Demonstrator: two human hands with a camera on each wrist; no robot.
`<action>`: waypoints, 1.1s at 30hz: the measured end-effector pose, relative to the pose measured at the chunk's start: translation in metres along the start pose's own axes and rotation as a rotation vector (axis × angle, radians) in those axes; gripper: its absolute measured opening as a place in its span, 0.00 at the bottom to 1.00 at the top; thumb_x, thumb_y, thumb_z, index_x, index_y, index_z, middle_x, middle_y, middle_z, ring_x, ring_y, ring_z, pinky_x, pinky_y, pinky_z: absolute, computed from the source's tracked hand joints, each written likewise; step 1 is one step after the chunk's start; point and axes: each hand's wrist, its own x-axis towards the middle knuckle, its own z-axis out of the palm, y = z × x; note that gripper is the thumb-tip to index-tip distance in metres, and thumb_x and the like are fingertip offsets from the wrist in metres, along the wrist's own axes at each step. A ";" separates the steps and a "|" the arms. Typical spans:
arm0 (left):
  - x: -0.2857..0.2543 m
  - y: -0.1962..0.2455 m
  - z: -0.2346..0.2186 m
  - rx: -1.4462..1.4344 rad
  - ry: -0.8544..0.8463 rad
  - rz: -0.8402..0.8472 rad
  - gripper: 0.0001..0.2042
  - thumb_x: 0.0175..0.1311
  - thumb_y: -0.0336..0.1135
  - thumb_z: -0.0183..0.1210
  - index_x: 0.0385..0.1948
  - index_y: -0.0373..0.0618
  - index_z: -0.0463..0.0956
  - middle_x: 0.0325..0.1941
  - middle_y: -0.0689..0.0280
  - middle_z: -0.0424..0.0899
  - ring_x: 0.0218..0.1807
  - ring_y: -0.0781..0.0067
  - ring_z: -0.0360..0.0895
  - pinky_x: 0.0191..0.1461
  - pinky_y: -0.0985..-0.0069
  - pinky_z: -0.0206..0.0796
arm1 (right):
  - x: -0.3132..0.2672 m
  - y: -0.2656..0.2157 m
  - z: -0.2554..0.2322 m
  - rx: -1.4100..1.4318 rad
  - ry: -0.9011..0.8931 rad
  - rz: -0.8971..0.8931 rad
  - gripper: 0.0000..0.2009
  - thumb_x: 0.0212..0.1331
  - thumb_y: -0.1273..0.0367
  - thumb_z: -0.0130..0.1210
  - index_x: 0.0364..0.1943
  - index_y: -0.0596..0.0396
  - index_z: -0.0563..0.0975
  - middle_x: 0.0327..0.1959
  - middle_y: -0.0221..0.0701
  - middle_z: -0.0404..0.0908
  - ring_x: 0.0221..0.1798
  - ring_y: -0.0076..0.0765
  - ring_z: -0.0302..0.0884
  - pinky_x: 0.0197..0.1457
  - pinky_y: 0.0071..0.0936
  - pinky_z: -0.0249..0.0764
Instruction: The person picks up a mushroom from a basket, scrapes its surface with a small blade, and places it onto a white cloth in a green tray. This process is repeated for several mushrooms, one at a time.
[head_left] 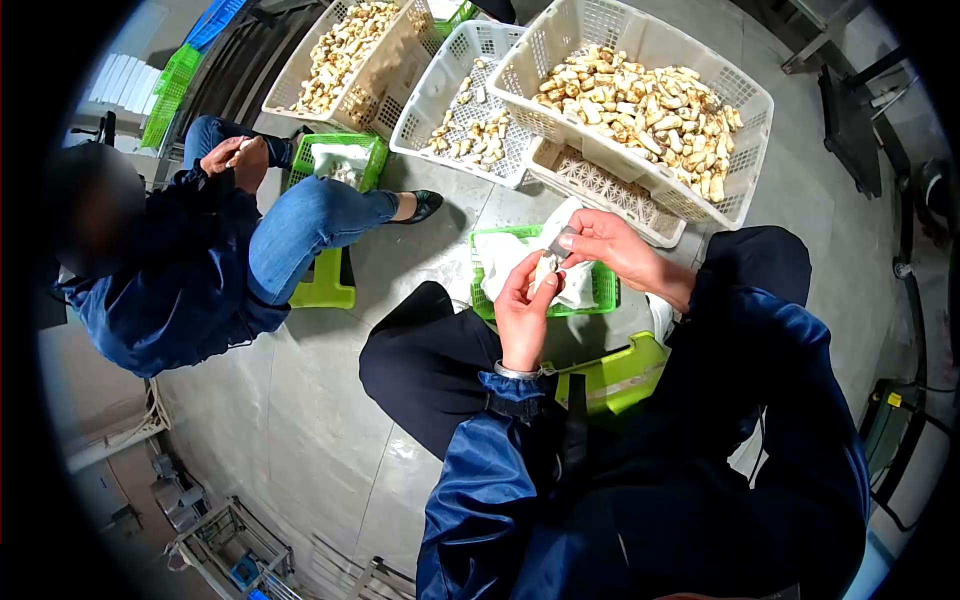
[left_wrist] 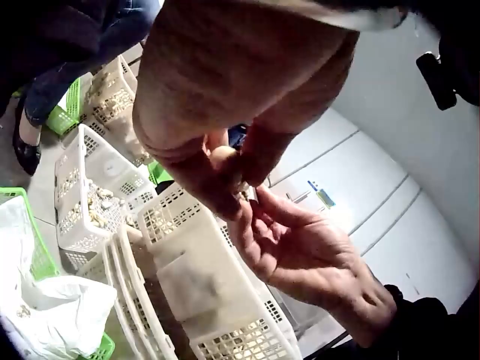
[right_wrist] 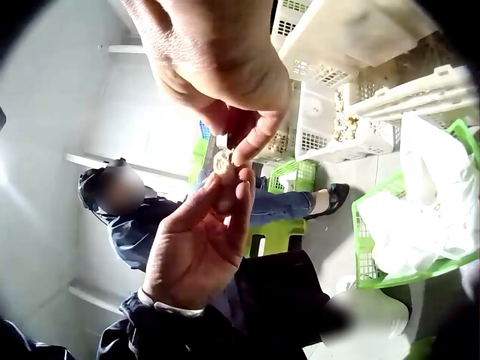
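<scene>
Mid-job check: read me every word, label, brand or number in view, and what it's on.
No text can be read.
Blue-and-yellow mark on the pale surface, left wrist view: too small and blurred.
Dark tool in the right hand: no lettering made out.

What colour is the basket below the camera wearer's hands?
The basket is green, clearest in the right wrist view.

Matt plastic crate, rough pale piece, crinkled plastic bag, glossy cloth sleeve

2 hands, left hand and right hand, meet right of a white perforated crate and a green basket.
</scene>
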 end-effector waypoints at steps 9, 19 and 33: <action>-0.001 -0.005 0.000 0.301 0.106 0.189 0.18 0.57 0.21 0.57 0.51 0.36 0.71 0.47 0.61 0.78 0.45 0.81 0.74 0.41 0.86 0.66 | -0.006 0.005 0.008 -0.540 0.030 -0.224 0.06 0.62 0.71 0.52 0.31 0.59 0.71 0.33 0.29 0.75 0.39 0.20 0.73 0.46 0.22 0.72; -0.004 -0.003 0.003 0.443 0.094 0.246 0.18 0.57 0.22 0.58 0.50 0.36 0.72 0.45 0.62 0.80 0.41 0.85 0.74 0.35 0.88 0.65 | -0.004 0.009 0.007 -0.374 0.056 -0.096 0.06 0.59 0.72 0.54 0.28 0.60 0.71 0.28 0.25 0.72 0.32 0.19 0.71 0.41 0.21 0.72; -0.001 -0.008 -0.001 0.505 0.112 0.293 0.16 0.55 0.24 0.59 0.47 0.42 0.75 0.41 0.62 0.80 0.38 0.78 0.75 0.42 0.80 0.67 | -0.003 -0.002 0.008 -0.219 0.109 -0.065 0.06 0.62 0.72 0.50 0.30 0.61 0.70 0.26 0.26 0.71 0.31 0.18 0.70 0.38 0.20 0.73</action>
